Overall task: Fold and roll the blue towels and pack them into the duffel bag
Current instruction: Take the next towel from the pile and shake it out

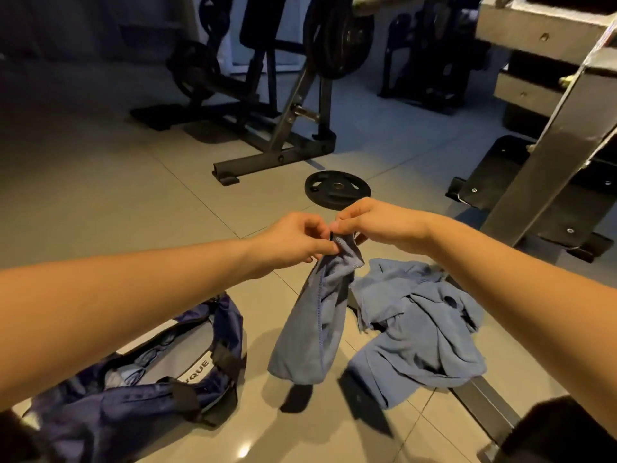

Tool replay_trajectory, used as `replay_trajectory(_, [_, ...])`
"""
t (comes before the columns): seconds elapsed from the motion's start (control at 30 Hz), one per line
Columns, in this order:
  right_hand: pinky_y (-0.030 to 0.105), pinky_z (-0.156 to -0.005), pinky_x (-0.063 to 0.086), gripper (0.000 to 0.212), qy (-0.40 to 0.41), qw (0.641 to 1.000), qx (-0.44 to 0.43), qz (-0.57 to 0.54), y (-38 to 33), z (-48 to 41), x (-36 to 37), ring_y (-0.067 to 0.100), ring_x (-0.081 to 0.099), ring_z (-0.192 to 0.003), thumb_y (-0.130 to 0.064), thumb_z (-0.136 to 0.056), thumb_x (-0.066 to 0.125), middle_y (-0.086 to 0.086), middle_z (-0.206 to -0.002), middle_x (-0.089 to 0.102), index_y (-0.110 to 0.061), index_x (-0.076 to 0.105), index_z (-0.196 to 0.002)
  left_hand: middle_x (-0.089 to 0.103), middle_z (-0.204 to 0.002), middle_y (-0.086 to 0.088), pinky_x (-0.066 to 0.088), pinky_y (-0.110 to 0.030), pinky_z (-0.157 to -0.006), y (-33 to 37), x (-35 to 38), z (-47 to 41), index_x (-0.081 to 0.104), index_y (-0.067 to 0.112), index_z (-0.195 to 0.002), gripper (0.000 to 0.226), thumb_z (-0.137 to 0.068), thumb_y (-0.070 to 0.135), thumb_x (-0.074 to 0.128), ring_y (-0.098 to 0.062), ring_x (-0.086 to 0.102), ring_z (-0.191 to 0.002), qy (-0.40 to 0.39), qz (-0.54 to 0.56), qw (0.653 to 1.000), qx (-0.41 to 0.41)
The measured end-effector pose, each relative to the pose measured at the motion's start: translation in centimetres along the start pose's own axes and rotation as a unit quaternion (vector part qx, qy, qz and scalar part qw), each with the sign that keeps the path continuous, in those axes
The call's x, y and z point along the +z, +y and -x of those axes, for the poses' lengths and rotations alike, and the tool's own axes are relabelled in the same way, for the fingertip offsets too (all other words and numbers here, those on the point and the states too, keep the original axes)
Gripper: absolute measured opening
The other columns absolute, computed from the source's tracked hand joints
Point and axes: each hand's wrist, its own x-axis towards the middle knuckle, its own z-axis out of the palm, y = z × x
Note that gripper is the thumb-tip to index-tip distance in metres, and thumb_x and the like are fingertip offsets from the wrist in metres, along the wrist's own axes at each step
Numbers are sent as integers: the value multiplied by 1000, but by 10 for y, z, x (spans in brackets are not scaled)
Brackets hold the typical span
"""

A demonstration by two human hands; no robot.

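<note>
Inside the duffel bag (133,416) lie seemingly rolled towels (154,351).

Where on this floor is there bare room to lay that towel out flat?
Widest bare tile lies left, between the duffel bag and the black machine base. A narrower strip runs between bag and towel pile, under the hanging towel. The right is crowded: pile, steel frame, weight plate.

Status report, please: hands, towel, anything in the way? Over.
Left hand and right hand pinch top of hanging towel. More in towel heap on floor. Nothing blocks duffel bag.
</note>
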Motion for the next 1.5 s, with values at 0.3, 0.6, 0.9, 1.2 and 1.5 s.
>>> replay_trajectory(0.3, [41,-86,56,34,64,993,-7,-103,-9,-20,49,20,63,-85,-26,-100,59,4,-81,68,-19,71,-69,69,-72,5,51,-26,-71,-43,-35,26,67,17,-85,11,-93,24,71,-10,63,-71,-2,100,992,-83])
replay_trajectory(0.6, [27,-69,44,33,88,994,31,-62,-3,-21,55,14,55,-75,-34,-99,61,6,-77,61,-4,69,-88,72,-86,1,50,-27,-71,-75,-62,40,76,4,-95,10,-91,9,68,-12,62,-86,31,6,994,-102])
replay_trajectory(0.9, [33,-65,41,38,184,975,127,-16,29,-11,45,25,48,-76,-29,-99,63,14,-78,53,7,68,-88,70,-79,-12,58,-29,-64,-101,-65,52,71,-9,-90,12,-90,-1,62,-17,65,-69,19,7,989,-149])
replay_trajectory(1.2, [32,-55,32,44,241,951,192,0,40,-13,45,19,37,-61,-24,-97,65,8,-64,37,-14,45,-59,75,-87,-9,53,-32,-68,-115,-90,74,79,4,-94,10,-92,10,71,-18,61,-73,56,-11,976,-211])
replay_trajectory(1.5, [32,-72,47,28,135,982,119,-55,11,-18,55,23,60,-91,-31,-96,67,11,-98,70,-4,76,-97,71,-82,-7,51,-24,-64,-100,-91,71,64,12,-125,33,-94,13,71,-12,65,-73,158,-47,982,-94])
